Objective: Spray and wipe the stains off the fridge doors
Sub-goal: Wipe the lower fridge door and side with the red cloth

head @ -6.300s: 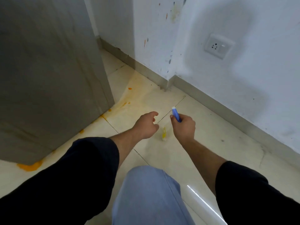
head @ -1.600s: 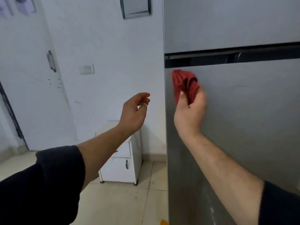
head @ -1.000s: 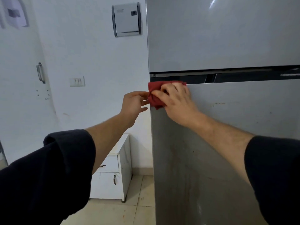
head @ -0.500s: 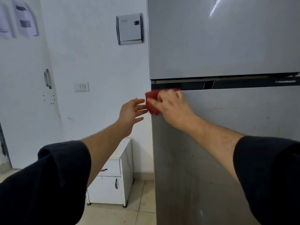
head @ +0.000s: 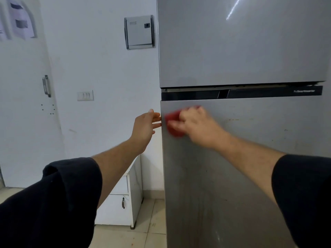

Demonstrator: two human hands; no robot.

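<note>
A grey two-door fridge fills the right half of the view. Its lower door [head: 250, 176] carries faint brown streaks and small specks; the upper door [head: 241, 51] looks smooth. My right hand [head: 197, 126] presses a red cloth [head: 172, 122] flat against the lower door near its top left corner; the hand is blurred. My left hand [head: 145, 126] is beside the door's left edge, fingers apart and empty, fingertips at the edge. No spray bottle is in view.
A small white cabinet [head: 123, 203] stands on the tiled floor left of the fridge, against a white wall with a switch plate [head: 85, 95] and a grey panel box [head: 139, 34]. A white door with a handle [head: 46, 85] is at far left.
My right hand slid the red cloth from the door's top left corner a little right and down on the lower door. My left hand stayed beside the fridge edge.
</note>
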